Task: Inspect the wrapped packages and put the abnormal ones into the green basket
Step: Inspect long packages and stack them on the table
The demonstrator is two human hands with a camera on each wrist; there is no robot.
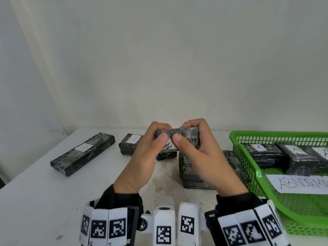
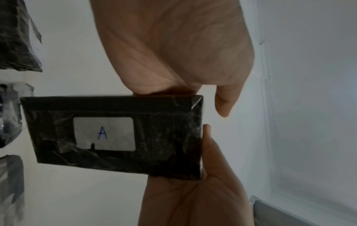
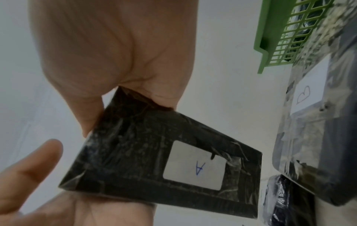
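above the table (image 1: pixel 35 192), both hands (image 1: pixel 142 157) (image 1: pixel 209 157) grip one wrapped package (image 1: pixel 177 137), loose packages (image 1: pixel 82 153) beneath, green basket (image 1: pixel 252 176) rightward

White table (image 1: pixel 35 201), a few faint stains near its middle. Plain off-white wall (image 1: pixel 159 59) behind it. Black sleeves (image 1: pixel 122 199) at the wrists, white wristbands (image 1: pixel 104 225) printed with black square markers.

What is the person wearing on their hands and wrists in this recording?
Both hands are bare, with no gloves. The left hand and right hand come out of black sleeves. Each wrist carries a band of white blocks printed with black-and-white square codes. A white camera mount sits between them.
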